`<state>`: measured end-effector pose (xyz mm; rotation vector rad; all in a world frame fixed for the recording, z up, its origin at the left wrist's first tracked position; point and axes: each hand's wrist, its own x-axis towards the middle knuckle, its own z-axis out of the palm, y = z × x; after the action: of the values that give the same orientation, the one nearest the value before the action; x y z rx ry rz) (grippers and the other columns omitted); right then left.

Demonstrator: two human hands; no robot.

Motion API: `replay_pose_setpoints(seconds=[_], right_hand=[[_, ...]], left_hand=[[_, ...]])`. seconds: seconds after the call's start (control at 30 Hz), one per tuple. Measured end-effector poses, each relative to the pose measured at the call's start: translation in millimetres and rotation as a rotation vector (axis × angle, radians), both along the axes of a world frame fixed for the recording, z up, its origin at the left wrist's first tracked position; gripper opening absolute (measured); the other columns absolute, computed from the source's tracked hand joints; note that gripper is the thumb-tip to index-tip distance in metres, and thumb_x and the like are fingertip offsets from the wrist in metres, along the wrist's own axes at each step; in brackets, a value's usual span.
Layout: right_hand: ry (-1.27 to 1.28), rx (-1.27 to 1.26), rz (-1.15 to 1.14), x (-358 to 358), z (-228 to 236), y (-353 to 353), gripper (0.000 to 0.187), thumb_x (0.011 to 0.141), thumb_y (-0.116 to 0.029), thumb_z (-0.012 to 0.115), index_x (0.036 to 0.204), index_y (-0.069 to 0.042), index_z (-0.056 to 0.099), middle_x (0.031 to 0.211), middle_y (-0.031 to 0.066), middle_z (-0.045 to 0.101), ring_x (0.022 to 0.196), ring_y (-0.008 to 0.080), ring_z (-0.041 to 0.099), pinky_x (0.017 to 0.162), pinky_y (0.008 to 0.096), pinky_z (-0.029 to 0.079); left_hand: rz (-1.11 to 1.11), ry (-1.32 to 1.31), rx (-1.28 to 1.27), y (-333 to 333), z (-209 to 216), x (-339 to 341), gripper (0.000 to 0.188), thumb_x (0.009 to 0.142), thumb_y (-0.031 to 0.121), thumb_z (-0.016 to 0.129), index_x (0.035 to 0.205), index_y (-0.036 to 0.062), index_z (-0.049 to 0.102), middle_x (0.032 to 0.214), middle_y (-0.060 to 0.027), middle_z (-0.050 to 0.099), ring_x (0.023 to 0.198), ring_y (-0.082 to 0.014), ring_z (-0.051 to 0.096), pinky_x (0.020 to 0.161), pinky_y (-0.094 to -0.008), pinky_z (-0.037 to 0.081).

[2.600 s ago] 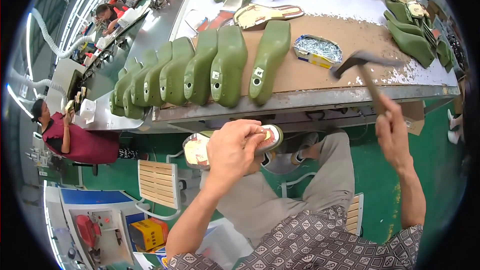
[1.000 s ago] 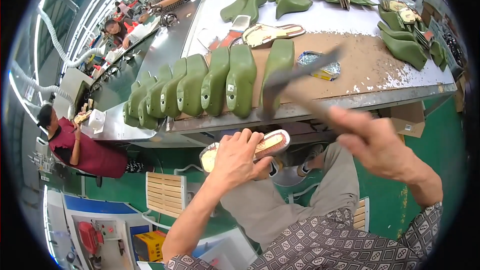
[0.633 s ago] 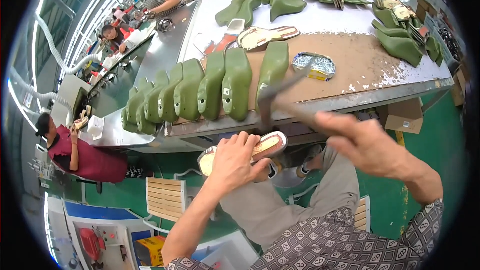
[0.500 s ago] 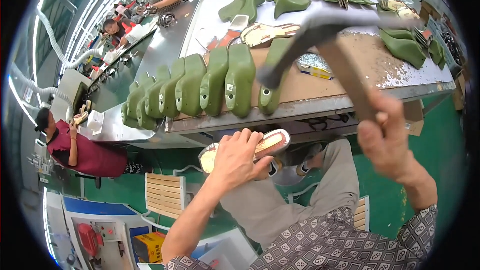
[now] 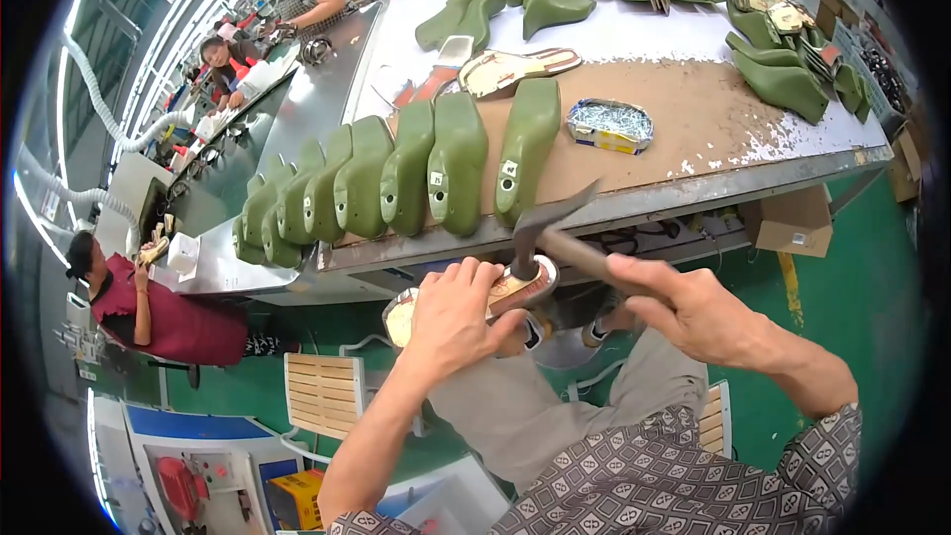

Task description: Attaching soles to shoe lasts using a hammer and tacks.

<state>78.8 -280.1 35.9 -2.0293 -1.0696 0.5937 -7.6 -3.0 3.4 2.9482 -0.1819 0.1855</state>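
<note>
My left hand point(image 5: 458, 322) is wrapped over a pale insole point(image 5: 400, 317) with a red-brown rim, steadying it above my lap. Whether a last sits beneath the insole is hidden. In my right hand point(image 5: 705, 312) is a hammer point(image 5: 592, 259), gripped by its wooden handle. Its dark metal head is down at the insole's right end, just past my left fingertips, and seems to touch it. Beyond, along the table's near edge, stands a row of green shoe lasts point(image 5: 456, 163). An oval tin of small nails point(image 5: 609, 125) lies to their right.
The table point(image 5: 684, 99) also carries another insole point(image 5: 510, 69), a brush point(image 5: 436, 79) and more green lasts point(image 5: 557, 10). Below its right side sits a cardboard box point(image 5: 790, 225). A slatted chair point(image 5: 324, 391) stands at left. Co-workers point(image 5: 168, 307) work along the left benches.
The hammer has swung down and left from above the table onto the insole's right end, my right hand lowering with it. My left hand keeps its hold.
</note>
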Motion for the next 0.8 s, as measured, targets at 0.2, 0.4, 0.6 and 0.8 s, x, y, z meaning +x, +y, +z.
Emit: replay_pose_setpoints(seconds=[0.2,0.4,0.6,0.8], right_hand=[[0.057,0.175,-0.168,-22.3,-28.5,-1.3,0.053,0.094,-0.011,0.057,0.141,-0.010,0.031,0.121,0.0187,0.059,0.086,0.0288,0.066,0.077,0.0364,0.052],[0.090,0.486,-0.303,-23.2,-29.9,-6.3,0.050,0.094,-0.005,0.056,0.139,-0.003,0.034,0.126,0.0168,0.058,0.089,0.0212,0.066,0.078,0.0319,0.052],[0.012,0.185,-0.095,-4.2,-19.2,3.9,0.051,0.090,-0.007,0.060,0.137,-0.020,0.044,0.096,0.0193,0.067,0.082,0.0379,0.067,0.069,0.0413,0.055],[-0.626,0.210,-0.556,48.4,-47.7,-61.5,0.043,0.081,-0.002,0.068,0.123,-0.013,0.061,0.096,0.0147,0.068,0.081,0.0301,0.067,0.069,0.0358,0.055]], left_hand=[[-0.008,-0.036,-0.065,-2.4,-1.1,-0.7,0.051,0.071,0.034,0.074,0.107,0.0035,0.056,0.093,-0.0106,0.058,0.090,-0.0293,0.058,0.078,-0.0392,0.042],[0.015,-0.052,-0.062,-4.8,-3.5,-2.6,0.053,0.070,0.034,0.075,0.108,0.0025,0.055,0.095,-0.0113,0.059,0.090,-0.0289,0.058,0.078,-0.0393,0.042],[0.048,0.023,-0.005,-7.5,-0.5,0.7,0.063,0.069,0.036,0.076,0.118,0.0035,0.053,0.096,-0.0107,0.059,0.091,-0.0282,0.059,0.078,-0.0388,0.042],[0.029,0.163,0.049,-7.0,-6.0,13.1,0.067,0.070,0.035,0.070,0.127,0.0060,0.049,0.100,-0.0142,0.064,0.090,-0.0330,0.063,0.075,-0.0457,0.048]])
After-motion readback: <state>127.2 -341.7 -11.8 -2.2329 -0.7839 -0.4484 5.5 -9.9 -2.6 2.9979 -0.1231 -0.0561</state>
